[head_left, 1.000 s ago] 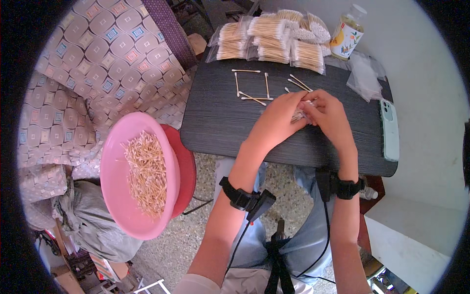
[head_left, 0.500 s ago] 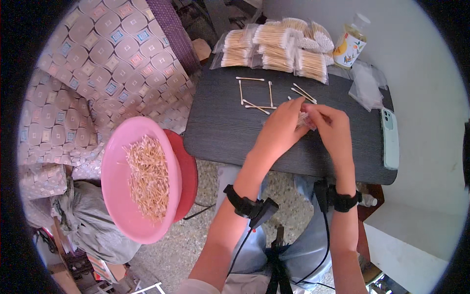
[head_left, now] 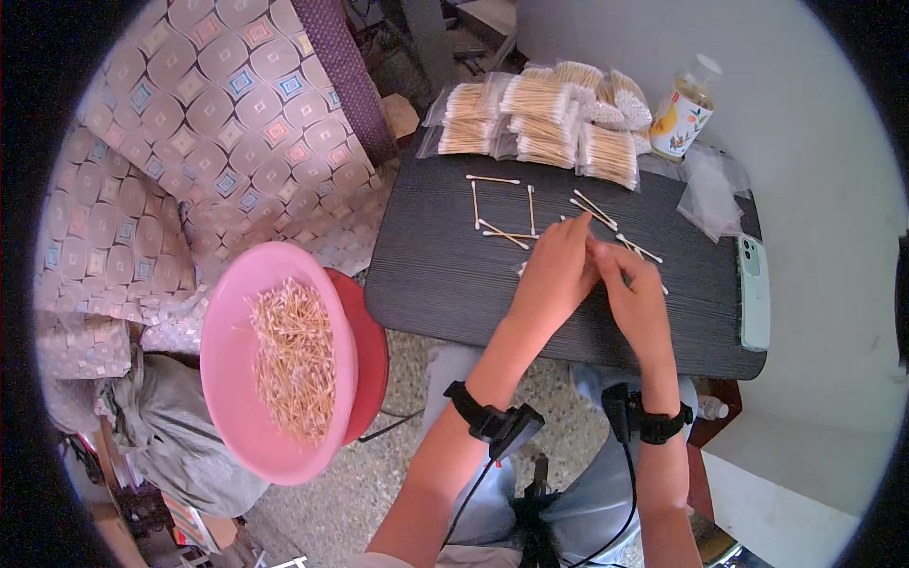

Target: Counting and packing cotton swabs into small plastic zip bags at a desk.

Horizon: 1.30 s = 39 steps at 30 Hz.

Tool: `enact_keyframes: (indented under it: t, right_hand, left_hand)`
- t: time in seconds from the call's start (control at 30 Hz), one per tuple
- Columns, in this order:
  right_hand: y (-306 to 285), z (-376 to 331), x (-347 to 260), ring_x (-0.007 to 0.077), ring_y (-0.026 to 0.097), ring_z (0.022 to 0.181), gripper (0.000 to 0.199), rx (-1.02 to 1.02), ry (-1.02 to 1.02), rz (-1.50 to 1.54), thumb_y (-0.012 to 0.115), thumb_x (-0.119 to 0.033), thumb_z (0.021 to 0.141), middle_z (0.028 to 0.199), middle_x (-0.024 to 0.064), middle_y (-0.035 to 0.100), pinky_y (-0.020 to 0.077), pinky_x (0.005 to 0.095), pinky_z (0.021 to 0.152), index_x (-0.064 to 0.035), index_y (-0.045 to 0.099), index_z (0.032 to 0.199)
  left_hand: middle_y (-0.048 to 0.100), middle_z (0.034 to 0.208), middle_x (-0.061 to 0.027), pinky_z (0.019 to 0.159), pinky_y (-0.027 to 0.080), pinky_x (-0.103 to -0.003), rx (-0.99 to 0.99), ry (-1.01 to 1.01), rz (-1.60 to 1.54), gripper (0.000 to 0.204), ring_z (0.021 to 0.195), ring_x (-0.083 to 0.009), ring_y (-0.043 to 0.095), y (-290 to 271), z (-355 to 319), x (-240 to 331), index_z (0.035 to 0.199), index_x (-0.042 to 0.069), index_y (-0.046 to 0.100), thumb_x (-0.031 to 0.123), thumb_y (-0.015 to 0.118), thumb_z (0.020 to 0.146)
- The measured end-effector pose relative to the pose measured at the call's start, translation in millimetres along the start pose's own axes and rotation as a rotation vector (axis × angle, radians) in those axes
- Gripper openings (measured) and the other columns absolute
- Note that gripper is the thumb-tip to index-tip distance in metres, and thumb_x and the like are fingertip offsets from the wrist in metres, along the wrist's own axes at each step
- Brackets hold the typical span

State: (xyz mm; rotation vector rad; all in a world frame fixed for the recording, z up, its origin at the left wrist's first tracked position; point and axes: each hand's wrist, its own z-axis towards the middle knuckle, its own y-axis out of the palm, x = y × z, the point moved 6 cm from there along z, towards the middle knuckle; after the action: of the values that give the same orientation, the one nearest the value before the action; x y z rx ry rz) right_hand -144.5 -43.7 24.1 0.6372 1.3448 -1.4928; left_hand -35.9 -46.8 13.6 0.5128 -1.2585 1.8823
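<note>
Over the dark tabletop my left hand [head_left: 559, 270] and my right hand [head_left: 636, 295] come together, their fingertips bent inward and touching. What they pinch is mostly covered by the fingers; a bit of something whitish peeks out beside my left hand. Beyond them lie loose cotton swabs: a top swab [head_left: 492, 179], a left swab [head_left: 475, 205] and a right swab [head_left: 531, 210] form a rough square with crossed swabs [head_left: 511, 235] along its near side. More swabs [head_left: 597, 210] lie just past my fingertips, and another few [head_left: 642, 249] beside my right hand.
Clear bags packed with swabs [head_left: 540, 118] pile at the table's back, next to a bottle [head_left: 684, 114]. Empty plastic bags [head_left: 710, 194] and a pale green phone [head_left: 754, 293] lie on the right. A pink basin [head_left: 227, 360] of loose swabs sits on a red stool [head_left: 371, 350] at left.
Both hands have closed in on each other, and the whitish bundle seen between them before is now mostly hidden. Swabs beside my right hand have come into sight. The whole view has shifted slightly.
</note>
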Motion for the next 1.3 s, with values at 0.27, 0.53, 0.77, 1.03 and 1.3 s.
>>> enact_keyframes:
  t: [0.27, 0.53, 0.77, 1.03, 1.3]
  right_hand:
    - [10, 2, 7, 0.032, 0.053, 0.091, 0.021, 0.068, -0.047, 0.014, 0.052, -0.016, 0.091, 0.098, 0.0144, 0.062, 0.0382, 0.0376, 0.085, 0.0022, 0.063, 0.096]
    - [-27, 8, -3, 0.0305, 0.052, 0.091, 0.018, 0.255, -0.11, -0.344, 0.061, -0.012, 0.083, 0.096, 0.0121, 0.06, 0.0407, 0.0386, 0.081, -0.0023, 0.064, 0.099]
    - [-50, 1, 26, 0.0324, 0.05, 0.096, 0.032, 0.255, 0.004, -0.757, 0.069, -0.014, 0.076, 0.104, 0.013, 0.056, 0.0423, 0.0399, 0.084, -0.0027, 0.063, 0.105]
    - [-39, 10, 30, 0.0318, 0.052, 0.086, 0.008, 0.193, -0.033, -0.654, 0.062, -0.005, 0.078, 0.086, 0.0126, 0.055, 0.0428, 0.0419, 0.076, 0.0, 0.059, 0.082]
    - [-35, 12, 26, 0.0321, 0.052, 0.082, 0.007, 0.345, -0.164, -0.702, 0.058, -0.007, 0.083, 0.084, 0.014, 0.057, 0.0424, 0.0414, 0.073, 0.0003, 0.058, 0.081]
  left_hand:
    - [0.058, 0.103, -0.0209, 0.089, 0.043, -0.043, 0.064, 0.025, 0.087, 0.048, 0.101, -0.0381, 0.053, 4, 0, 1, 0.119, -0.005, 0.047, -0.002, 0.059, 0.072]
    - [0.059, 0.098, -0.0171, 0.081, 0.047, -0.043, 0.001, -0.088, 0.085, 0.051, 0.093, -0.0345, 0.057, -4, 1, 3, 0.119, -0.002, 0.048, 0.008, 0.066, 0.073]
    - [0.058, 0.101, -0.0144, 0.081, 0.047, -0.039, -0.034, -0.042, 0.118, 0.059, 0.095, -0.0304, 0.058, -5, 1, 10, 0.123, -0.002, 0.046, 0.013, 0.069, 0.071]
    - [0.053, 0.112, -0.0174, 0.09, 0.042, -0.042, 0.145, 0.099, 0.115, 0.061, 0.103, -0.0356, 0.052, -17, 3, 28, 0.122, 0.001, 0.047, 0.011, 0.065, 0.065]
    - [0.057, 0.105, -0.0179, 0.091, 0.041, -0.04, 0.316, 0.075, -0.012, 0.036, 0.101, -0.0355, 0.054, -18, 4, 15, 0.111, 0.0, 0.054, -0.001, 0.056, 0.075]
